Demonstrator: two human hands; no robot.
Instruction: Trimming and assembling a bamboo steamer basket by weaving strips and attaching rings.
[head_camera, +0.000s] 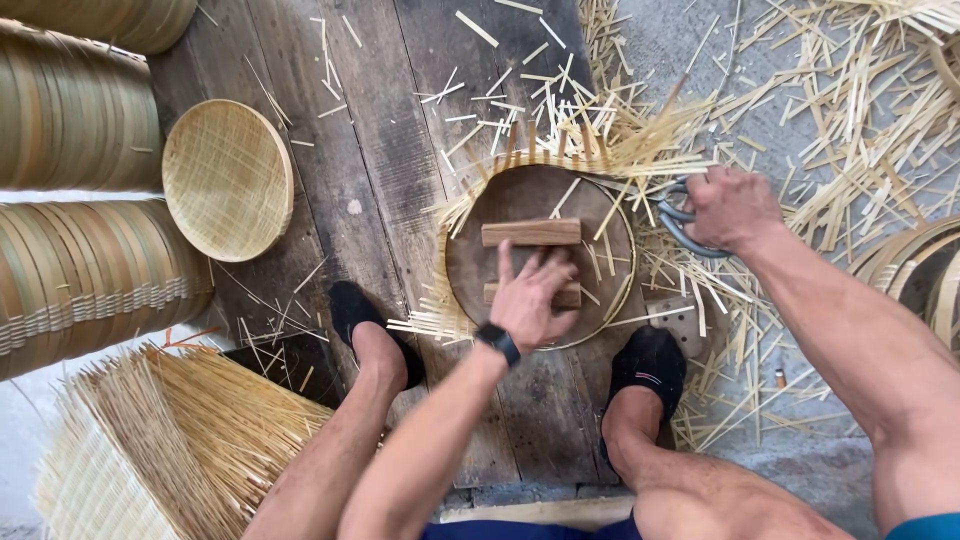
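- Stacks of bamboo hoops (75, 120) lie along the left edge of the floor, one above the other, their rims facing right.
- A finished round woven tray (227, 178) lies flat on the wooden planks (380, 120) just beside those stacks.
- A fan of untrimmed woven strips (170, 440) spreads out at the lower left corner, near the person's left leg.
- The left foot in a black sock (365, 320) rests on the planks, left of the round wooden form.
- The left hand (535, 300) presses down flat on the round wooden form (540, 200), fingers (548, 265) spread and released, covering the lower wooden bar (572, 295); the upper wooden bar (531, 232) lies just beyond the fingertips, not touched.
- Loose ends of woven bamboo (600, 140) stick out from under the form along its upper and left rim, splaying toward the upper right.
- The right foot in a black sock (650, 365) stands at the form's lower right rim.
- The right hand (732, 208) is clenched around the handles of metal shears (680, 222), just beside the form's right rim, close to the protruding bamboo ends.
- Cut bamboo slivers (840, 100) litter the grey floor toward the right edge, and more hoops (920, 270) show at that edge.
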